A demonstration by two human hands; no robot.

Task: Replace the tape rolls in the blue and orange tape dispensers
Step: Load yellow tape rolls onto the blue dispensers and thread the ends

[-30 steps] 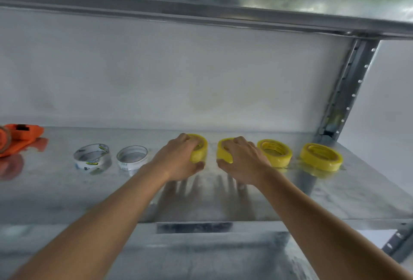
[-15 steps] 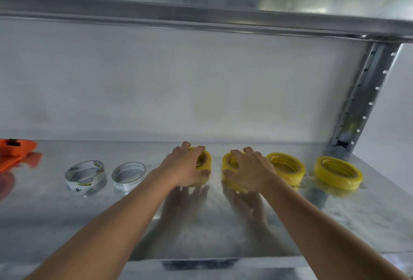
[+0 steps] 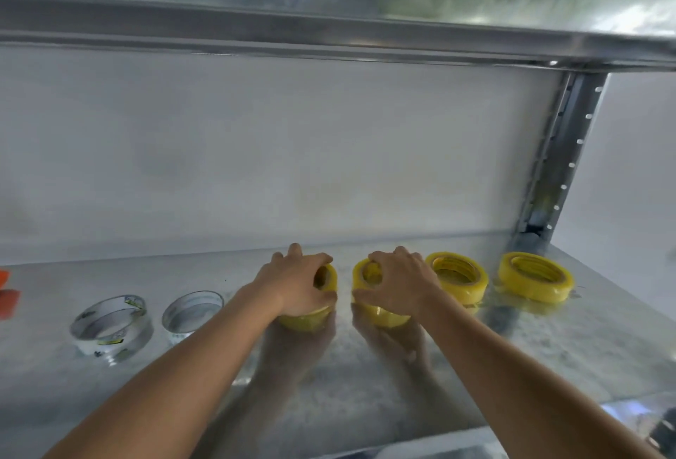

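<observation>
Several yellow tape rolls lie in a row on a shiny metal shelf (image 3: 548, 348). My left hand (image 3: 296, 284) grips one yellow roll (image 3: 327, 277), fingers curled over its top and into its core. My right hand (image 3: 397, 284) grips the neighbouring yellow roll (image 3: 365, 275) the same way. Two more yellow rolls (image 3: 457, 275) (image 3: 536, 275) lie flat to the right, untouched. The orange tape dispenser (image 3: 7, 297) shows only as a sliver at the far left edge. No blue dispenser is in view.
Two nearly used-up clear rolls (image 3: 111, 323) (image 3: 192, 312) lie left of my hands. An upper shelf beam (image 3: 329, 30) runs overhead. A perforated steel upright (image 3: 559, 165) stands at the back right. A white wall closes the back.
Both hands have closed tighter over their yellow rolls, fingers hooking into the cores. The view has tilted upward, so the orange dispenser has slid almost out at the left.
</observation>
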